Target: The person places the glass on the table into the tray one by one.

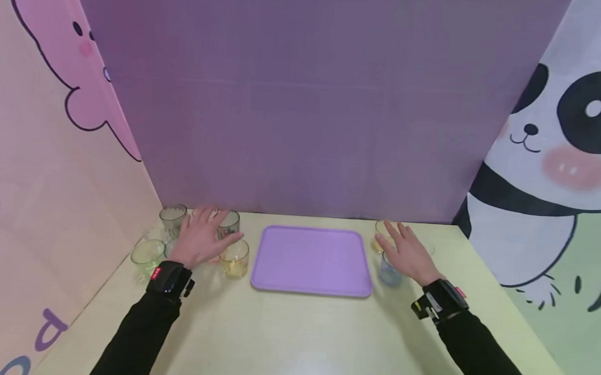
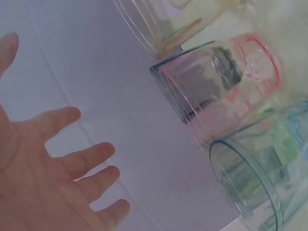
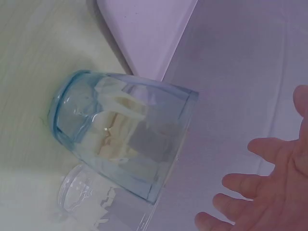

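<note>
My left hand (image 1: 204, 238) hovers over a group of glasses at the left, fingers spread and holding nothing. Beside it stand a yellow glass (image 1: 235, 262), a green glass (image 1: 146, 254) and two grey glasses, one at the far left (image 1: 173, 219) and one behind the fingers (image 1: 231, 222). The left wrist view also has a pink-tinted glass (image 2: 257, 65) and a blue glass (image 2: 245, 168). My right hand (image 1: 409, 256), fingers extended and empty, is above a blue glass (image 1: 389, 274). Near that are a yellow glass (image 1: 380, 242) and a clear glass (image 3: 84, 192), partly hidden.
A purple rectangular tray (image 1: 313, 261) lies flat on the pale table (image 1: 295, 336) between the two groups of glasses. A purple panel (image 1: 313, 110) rises along the table's back edge. Printed walls flank both sides, the left one close to the glasses.
</note>
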`<action>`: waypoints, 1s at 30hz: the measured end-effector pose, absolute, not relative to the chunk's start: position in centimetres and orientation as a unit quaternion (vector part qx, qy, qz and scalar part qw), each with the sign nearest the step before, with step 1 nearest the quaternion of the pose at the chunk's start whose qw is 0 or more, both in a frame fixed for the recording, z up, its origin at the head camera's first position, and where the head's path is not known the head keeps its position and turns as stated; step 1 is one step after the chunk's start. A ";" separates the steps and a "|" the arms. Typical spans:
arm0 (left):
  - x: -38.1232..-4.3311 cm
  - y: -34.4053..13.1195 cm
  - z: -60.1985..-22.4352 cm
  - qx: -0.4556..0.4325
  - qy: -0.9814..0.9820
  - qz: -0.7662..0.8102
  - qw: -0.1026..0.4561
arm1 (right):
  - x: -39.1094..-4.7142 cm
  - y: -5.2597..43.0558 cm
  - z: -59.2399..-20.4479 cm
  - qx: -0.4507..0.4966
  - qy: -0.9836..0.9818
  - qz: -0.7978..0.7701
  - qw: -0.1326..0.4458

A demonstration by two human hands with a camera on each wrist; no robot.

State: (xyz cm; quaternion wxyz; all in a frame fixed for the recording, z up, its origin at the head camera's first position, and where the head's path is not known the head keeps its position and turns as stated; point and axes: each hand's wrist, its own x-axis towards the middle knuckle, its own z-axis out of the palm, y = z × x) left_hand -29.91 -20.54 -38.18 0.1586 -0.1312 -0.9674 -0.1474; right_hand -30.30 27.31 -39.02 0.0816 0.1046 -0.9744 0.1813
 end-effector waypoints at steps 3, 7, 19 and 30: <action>-29.9 -20.3 -38.1 -0.131 -0.964 -0.166 0.162 | -30.3 27.1 -38.8 0.105 -0.973 0.185 0.088; -29.8 -19.8 -38.1 -0.136 -0.958 -0.186 0.172 | -30.2 27.1 -38.9 0.104 -0.972 0.188 0.101; -29.3 -17.3 -37.9 -0.135 -0.935 -0.229 0.235 | -29.3 27.3 -39.0 0.095 -0.963 0.190 0.168; -28.2 -14.9 -39.7 -0.136 -0.942 -0.216 0.217 | -28.5 28.2 -40.0 0.061 -0.975 0.155 0.149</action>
